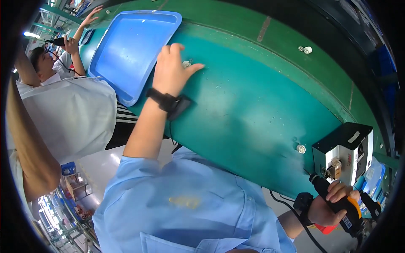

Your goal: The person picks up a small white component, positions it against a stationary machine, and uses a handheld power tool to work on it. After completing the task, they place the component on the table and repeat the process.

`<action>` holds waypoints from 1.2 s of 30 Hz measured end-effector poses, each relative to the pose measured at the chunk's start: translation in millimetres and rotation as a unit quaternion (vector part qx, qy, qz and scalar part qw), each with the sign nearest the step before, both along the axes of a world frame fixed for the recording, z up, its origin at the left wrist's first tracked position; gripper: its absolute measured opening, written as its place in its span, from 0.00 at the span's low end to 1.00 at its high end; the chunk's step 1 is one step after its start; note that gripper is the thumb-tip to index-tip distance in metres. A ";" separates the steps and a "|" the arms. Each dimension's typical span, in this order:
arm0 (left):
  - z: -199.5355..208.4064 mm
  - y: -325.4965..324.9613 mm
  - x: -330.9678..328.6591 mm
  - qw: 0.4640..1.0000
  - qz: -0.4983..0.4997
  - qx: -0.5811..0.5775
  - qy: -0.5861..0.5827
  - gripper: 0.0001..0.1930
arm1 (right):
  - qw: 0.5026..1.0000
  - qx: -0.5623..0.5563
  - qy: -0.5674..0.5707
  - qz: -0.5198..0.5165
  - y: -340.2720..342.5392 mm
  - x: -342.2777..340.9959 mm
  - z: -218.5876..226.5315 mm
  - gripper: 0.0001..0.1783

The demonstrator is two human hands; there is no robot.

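A small white rectangular label (353, 136) lies on the black top of the box machine (342, 152), near right on the counter (253, 109).

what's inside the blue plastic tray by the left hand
The shallow blue plastic tray shows only its bare blue floor with light glints. The left hand rests on the green table beside it, covering its near right edge.

A green desk (253, 105) carries a blue plastic tray (126, 46), a small round part (186, 64) beside it, another (301, 148) near a grey box-shaped machine (344, 152), and two (305, 49) farther off.
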State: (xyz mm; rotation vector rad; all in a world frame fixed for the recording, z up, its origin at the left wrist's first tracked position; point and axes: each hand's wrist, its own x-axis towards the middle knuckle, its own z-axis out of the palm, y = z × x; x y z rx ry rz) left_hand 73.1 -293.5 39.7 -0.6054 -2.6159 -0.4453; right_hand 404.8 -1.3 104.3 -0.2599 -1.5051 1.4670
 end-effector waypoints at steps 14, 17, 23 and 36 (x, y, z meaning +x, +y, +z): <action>-9.3 155.8 158.0 0.742 -0.531 0.101 -0.396 0.13 | 0.998 0.006 -0.034 -0.055 -0.1 29.1 21.6 0.26; -25.5 176.8 174.3 0.725 -0.569 0.067 -0.381 0.15 | 0.997 0.019 0.000 -0.074 13.6 47.1 27.2 0.22; -26.2 186.8 182.1 0.740 -0.553 0.041 -0.382 0.18 | 0.991 0.095 0.053 -0.078 41.8 47.9 29.5 0.14; -21.7 181.8 172.1 0.702 -0.598 0.042 -0.386 0.16 | 0.995 0.085 -0.015 0.051 58.9 20.7 22.0 0.14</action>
